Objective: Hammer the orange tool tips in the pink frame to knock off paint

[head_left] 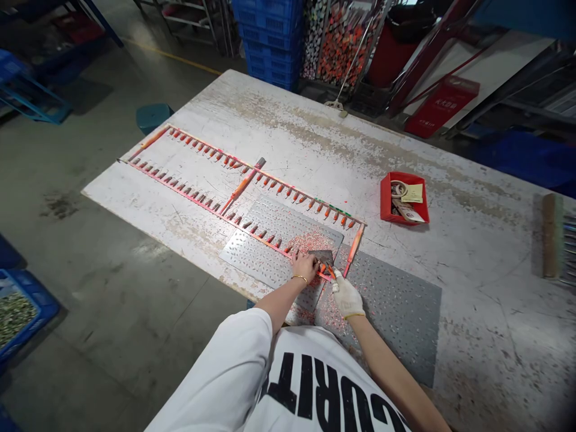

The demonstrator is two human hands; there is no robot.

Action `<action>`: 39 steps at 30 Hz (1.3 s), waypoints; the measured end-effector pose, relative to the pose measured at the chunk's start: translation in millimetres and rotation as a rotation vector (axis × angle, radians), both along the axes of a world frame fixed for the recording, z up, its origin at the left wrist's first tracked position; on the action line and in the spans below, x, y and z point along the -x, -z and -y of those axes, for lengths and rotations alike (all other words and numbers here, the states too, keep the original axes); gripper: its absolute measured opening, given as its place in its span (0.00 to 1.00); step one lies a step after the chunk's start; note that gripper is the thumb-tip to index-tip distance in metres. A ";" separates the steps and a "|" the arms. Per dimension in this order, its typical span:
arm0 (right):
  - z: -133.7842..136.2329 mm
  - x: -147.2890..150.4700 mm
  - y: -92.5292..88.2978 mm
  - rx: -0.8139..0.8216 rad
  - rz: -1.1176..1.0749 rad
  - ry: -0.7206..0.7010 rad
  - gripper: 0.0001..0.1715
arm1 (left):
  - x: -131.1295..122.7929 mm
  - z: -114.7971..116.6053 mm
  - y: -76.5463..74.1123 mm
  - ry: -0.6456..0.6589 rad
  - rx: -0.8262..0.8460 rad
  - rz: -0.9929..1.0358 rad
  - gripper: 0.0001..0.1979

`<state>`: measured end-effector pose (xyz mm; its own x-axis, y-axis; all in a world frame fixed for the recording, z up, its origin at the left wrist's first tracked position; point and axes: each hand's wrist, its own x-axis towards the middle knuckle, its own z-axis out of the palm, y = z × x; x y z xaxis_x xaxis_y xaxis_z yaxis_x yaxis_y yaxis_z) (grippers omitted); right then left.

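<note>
A long orange-red frame [193, 198] lies on the table, with rows of small orange and grey pieces along both long rails. My bare left hand [305, 266], a gold bracelet at its wrist, is at the near rail toward the right end. Its fingers are curled, and what they grip is hidden. Just beyond the fingertips is a dark flat piece [320, 257]. In a white glove, my right hand [347, 294] is closed around a slim orange tool [332, 272], whose kind I cannot make out. The tool's end meets the rail beside my left fingers.
Two grey dimpled sheets [396, 312] lie under the frame's right part, strewn with pink-orange flakes [310, 240]. A red box [405, 198] with tape and paper stands to the right. A brush [552, 234] lies at the far right. Blue crates [270, 42] are stacked behind the table.
</note>
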<state>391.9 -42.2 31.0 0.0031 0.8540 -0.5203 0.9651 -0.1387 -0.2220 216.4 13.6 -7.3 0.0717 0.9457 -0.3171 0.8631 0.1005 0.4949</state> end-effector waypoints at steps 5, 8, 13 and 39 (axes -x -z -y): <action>0.5 -0.1 1.8 -0.004 -0.024 0.012 0.25 | 0.3 0.1 -2.0 -0.001 0.004 -0.003 0.07; 0.4 0.6 0.6 -0.003 -0.037 0.015 0.25 | 0.5 0.2 -2.2 0.000 0.002 -0.003 0.07; -5.9 -0.8 -9.5 -0.016 -0.054 0.018 0.24 | 0.9 0.2 -1.5 0.001 -0.005 0.000 0.07; -15.5 -0.4 -32.9 -0.066 -0.008 -0.058 0.26 | -2.3 0.9 1.7 -0.022 0.006 0.003 0.05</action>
<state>392.2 -26.7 63.9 -0.0508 0.8850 -0.4629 0.9694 -0.0678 -0.2361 218.7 12.7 -9.0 0.0523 0.9452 -0.3222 0.8593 0.1218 0.4968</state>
